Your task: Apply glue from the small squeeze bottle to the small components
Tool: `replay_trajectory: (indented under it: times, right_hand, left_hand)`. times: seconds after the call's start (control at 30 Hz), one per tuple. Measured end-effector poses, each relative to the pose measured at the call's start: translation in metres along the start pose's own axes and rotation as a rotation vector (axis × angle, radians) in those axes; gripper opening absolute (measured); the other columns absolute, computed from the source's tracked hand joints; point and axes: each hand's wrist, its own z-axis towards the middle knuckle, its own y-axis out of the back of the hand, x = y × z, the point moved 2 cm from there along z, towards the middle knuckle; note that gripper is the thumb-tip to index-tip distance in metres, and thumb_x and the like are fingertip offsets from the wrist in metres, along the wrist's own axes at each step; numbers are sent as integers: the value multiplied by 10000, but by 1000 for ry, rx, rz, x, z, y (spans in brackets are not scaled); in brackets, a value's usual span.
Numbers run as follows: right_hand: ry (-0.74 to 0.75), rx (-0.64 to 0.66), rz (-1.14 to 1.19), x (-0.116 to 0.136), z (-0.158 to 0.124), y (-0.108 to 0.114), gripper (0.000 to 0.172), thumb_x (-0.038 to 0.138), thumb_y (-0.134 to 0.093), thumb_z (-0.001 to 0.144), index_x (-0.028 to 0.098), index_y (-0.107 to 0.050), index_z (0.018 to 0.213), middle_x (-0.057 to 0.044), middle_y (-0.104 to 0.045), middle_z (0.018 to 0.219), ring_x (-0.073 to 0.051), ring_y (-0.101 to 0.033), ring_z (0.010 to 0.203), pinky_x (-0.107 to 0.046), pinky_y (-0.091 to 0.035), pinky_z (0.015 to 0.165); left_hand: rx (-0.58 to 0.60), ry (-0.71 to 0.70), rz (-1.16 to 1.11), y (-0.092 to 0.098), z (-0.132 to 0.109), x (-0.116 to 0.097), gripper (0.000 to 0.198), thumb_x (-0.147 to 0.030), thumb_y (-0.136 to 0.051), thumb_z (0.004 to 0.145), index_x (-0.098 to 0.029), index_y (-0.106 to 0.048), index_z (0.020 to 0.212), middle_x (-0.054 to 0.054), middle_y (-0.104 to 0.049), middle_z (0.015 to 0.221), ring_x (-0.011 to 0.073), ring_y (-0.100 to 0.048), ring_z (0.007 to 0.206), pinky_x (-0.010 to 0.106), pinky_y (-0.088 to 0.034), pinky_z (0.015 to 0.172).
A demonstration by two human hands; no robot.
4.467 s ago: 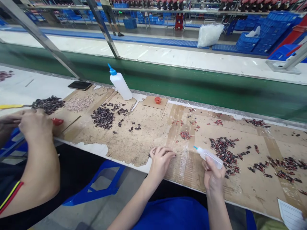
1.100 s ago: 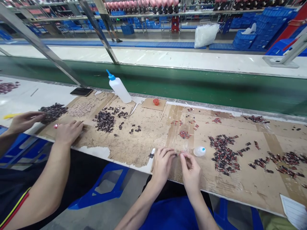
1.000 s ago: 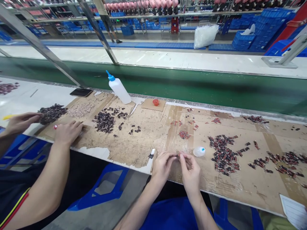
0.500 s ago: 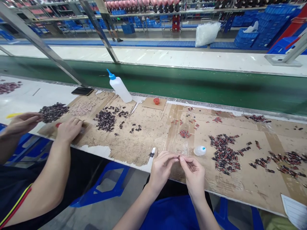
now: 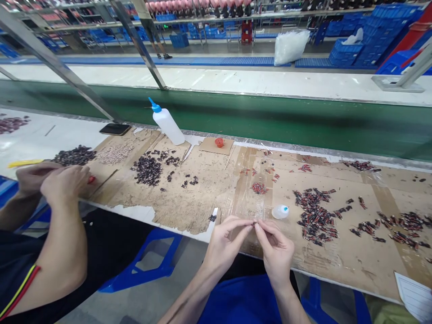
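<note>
Though earlier apart, hands (image 5: 222, 243) (image 5: 278, 251) seemingly together

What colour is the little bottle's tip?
The little bottle has a blue tip, seen best in the head view.

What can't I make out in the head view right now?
All in the head view:
- Small dark part between the left hand and right hand: too small, mostly covered by fingertips; exact shape unclear.
- Whatever the co-worker's hands may hold: hidden behind those hands.
- Lined paper: any writing is too small to read.
- Standing person: upper body cut off by the top edge.
</note>
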Motion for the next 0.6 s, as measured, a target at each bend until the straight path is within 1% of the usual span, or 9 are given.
replay_trajectory:
  times: [0.1,0.3,0.47,0.6]
  right_hand:
    - [50,27,-37,2,0,-2,83,285,-725,768,218,-772,779,-66,-753,810,-213,-719,762,-346,-601,721]
    - [71,9,-77,-2,-3,-1,125,310,-702,790,207,-768,766,-77,-752,804,-220,-718,760,-357,-602,715]
    - [111,49,-159,1,-2,3,122,287,-687,804,210,-778,830,-85,-753,835,-221,-719,771,-359,-608,726]
    - [143,68,-179,2,-1,6,118,267,-681,808,218,-779,852,-82,-752,844,-215,-716,772,-344,-607,710]
  left_hand:
    - [-17,-15,21,0,0,0,124,-200,-642,839,-216,-765,841,43,-754,815,168,-705,793,263,-591,753]
    - [-19,-40,77,-1,1,1,149,-179,-610,849,-210,-756,843,46,-755,814,173,-698,789,275,-584,742]
    - [-22,-32,110,-4,-1,-2,140,-178,-605,843,-196,-739,877,56,-747,845,176,-695,816,283,-577,769]
    - [-10,-23,99,-4,-2,-2,129,-186,-595,841,-189,-722,866,55,-736,837,174,-690,822,279,-573,775]
